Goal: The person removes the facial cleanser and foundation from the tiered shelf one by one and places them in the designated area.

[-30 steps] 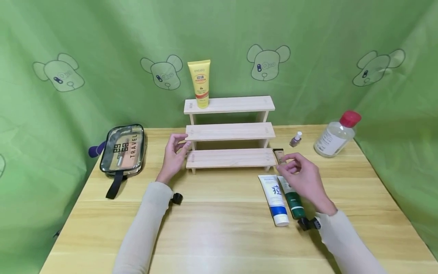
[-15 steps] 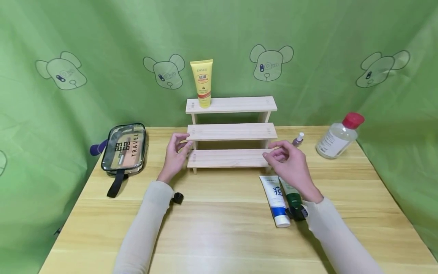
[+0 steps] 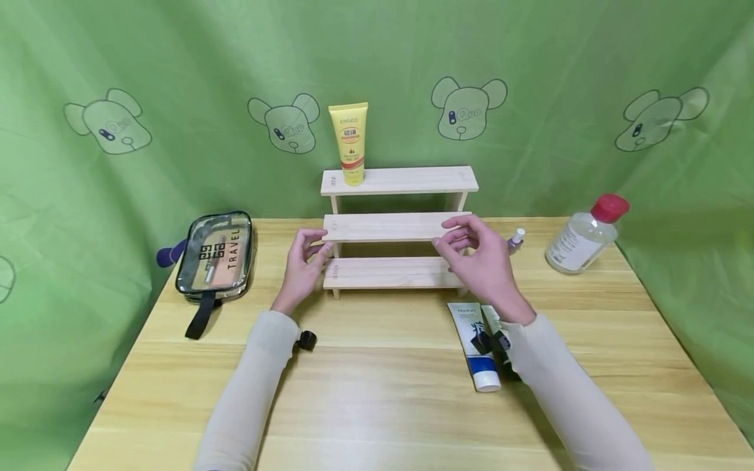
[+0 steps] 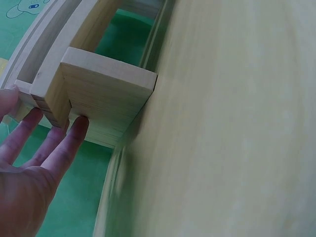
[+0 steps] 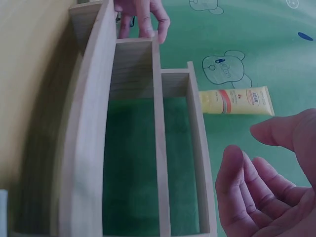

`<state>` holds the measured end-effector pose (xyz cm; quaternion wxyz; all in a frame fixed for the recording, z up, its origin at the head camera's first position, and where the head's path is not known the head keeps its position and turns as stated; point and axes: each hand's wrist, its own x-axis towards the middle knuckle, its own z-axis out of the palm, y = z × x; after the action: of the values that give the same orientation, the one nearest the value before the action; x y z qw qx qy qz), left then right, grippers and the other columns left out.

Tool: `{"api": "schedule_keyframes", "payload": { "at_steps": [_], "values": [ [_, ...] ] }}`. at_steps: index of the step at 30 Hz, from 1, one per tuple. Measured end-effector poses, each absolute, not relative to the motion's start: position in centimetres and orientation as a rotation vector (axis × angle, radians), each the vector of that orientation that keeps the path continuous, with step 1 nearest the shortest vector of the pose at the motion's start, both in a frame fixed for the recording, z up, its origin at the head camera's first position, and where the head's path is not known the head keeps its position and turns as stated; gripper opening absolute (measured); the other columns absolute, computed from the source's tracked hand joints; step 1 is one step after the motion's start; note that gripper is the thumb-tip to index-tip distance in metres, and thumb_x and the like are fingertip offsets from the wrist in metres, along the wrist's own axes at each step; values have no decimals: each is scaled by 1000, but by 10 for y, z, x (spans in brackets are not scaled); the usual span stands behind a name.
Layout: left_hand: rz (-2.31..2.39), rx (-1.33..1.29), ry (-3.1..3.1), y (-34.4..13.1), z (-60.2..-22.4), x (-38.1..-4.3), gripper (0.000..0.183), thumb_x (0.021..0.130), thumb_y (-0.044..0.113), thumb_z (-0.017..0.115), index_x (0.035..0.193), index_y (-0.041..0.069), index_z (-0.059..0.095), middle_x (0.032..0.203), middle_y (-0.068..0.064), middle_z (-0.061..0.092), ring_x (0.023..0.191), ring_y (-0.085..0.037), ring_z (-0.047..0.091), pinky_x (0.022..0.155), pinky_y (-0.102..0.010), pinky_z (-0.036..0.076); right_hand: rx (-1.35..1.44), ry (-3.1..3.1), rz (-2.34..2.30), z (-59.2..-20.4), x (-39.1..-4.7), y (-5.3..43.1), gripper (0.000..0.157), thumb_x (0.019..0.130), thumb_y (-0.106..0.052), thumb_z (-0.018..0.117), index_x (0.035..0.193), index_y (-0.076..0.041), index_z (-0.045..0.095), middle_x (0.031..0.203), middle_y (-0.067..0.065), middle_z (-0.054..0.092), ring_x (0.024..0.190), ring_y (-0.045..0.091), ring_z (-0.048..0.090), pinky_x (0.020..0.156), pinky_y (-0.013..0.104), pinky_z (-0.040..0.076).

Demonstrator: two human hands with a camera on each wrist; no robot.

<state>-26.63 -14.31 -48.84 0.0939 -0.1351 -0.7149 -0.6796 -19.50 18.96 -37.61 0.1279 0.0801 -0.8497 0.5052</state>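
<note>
A three-tier wooden display shelf stands at the back of the table, and a yellow squeeze tube stands upside down on its cap at the top tier's left. My left hand touches the shelf's left end; in the left wrist view, extended fingertips lie against the wooden end pieces. My right hand is over the right end of the middle tier, overlapping it in the head view. The right wrist view shows its thumb and curved fingers apart with nothing between them.
A white tube with a blue band and a partly hidden green tube lie before the shelf's right end. Nail polish and a red-capped clear bottle are farther right. At left lies a clear travel pouch beside a purple object.
My right hand has moved up and left, from beside the lowest tier's right end to over the middle tier. My left hand stays at the shelf's left end.
</note>
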Motion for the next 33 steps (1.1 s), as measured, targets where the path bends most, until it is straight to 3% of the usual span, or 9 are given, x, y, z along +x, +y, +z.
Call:
{"api": "schedule_keyframes", "payload": {
  "at_steps": [8, 18, 25, 33],
  "values": [
    [-2033, -399, -2120, -143, -488, -267, 32, 108, 3, 65, 138, -1, 53, 148, -21, 61, 128, -45, 65, 104, -31, 66, 318, -2351, 1586, -368, -213, 178, 33, 100, -12, 80, 128, 0, 67, 115, 18, 77, 91, 8, 73, 77, 18, 68],
    [-2026, -394, -2120, -143, -489, -267, 32, 108, 4, 66, 137, -2, 54, 147, -21, 63, 126, -41, 67, 103, -25, 64, 350, -2280, 1661, -355, -231, 165, 42, 100, -12, 79, 139, -2, 64, 131, 20, 76, 106, 5, 72, 88, 16, 65],
    [-2027, -399, -2126, -144, -492, -269, 32, 108, 5, 66, 137, 1, 54, 148, -18, 62, 127, -43, 66, 108, -39, 65, 386, -2283, 1705, -343, -243, 152, 56, 101, -12, 79, 151, -10, 55, 138, 16, 73, 115, 11, 72, 102, 24, 65],
    [-2008, -388, -2131, -144, -490, -267, 32, 108, 8, 67, 137, 0, 54, 148, -19, 63, 128, -40, 66, 105, -27, 63, 425, -2236, 1792, -330, -264, 140, 60, 101, -14, 80, 155, -12, 53, 144, 12, 70, 126, 21, 70, 114, 39, 62]
  ]
}}
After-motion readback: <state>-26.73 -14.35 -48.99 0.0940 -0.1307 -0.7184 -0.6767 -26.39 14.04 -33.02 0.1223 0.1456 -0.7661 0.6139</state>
